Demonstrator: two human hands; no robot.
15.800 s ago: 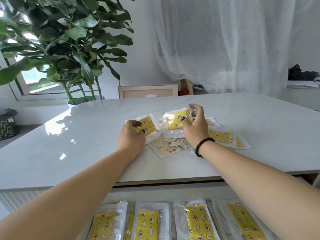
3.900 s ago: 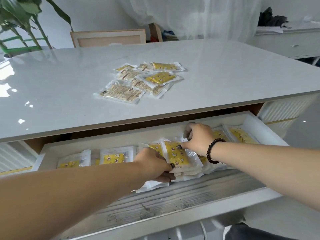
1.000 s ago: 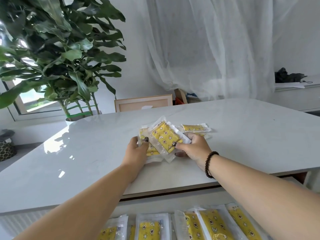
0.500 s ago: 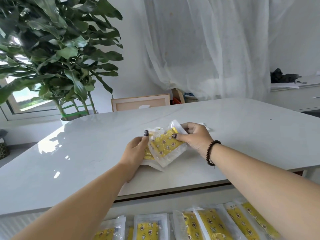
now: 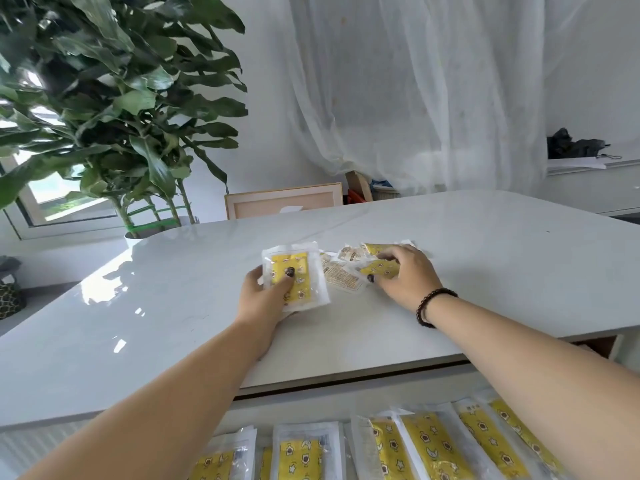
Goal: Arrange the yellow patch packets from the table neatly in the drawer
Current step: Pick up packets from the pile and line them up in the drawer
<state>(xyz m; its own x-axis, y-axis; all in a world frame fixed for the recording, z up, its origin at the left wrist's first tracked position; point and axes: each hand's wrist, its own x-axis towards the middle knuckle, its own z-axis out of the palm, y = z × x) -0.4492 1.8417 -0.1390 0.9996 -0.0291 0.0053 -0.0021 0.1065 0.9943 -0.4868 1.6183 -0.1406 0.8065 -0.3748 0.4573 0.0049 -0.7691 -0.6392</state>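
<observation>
My left hand [image 5: 268,301] holds a small stack of yellow patch packets [image 5: 294,275] just above the white table [image 5: 173,306], thumb pressed on the top one. My right hand [image 5: 403,275], wearing a dark bead bracelet, pinches another yellow packet [image 5: 379,268] in the loose pile [image 5: 343,277] to the right of the stack; some packets there lie face down, showing printed backs. Below the table edge the open drawer [image 5: 311,407] holds a row of yellow packets [image 5: 429,445] lying side by side.
A large leafy potted plant [image 5: 114,109] stands beyond the table's far left corner. A wooden frame [image 5: 284,200] leans behind the table, with a sheer curtain [image 5: 415,91] above it. A white sideboard [image 5: 595,181] is at the far right.
Both hands held one bundle together half a second ago. Now my left hand keeps the stack alone, and my right hand has moved right onto the loose pile and pinched a packet.
</observation>
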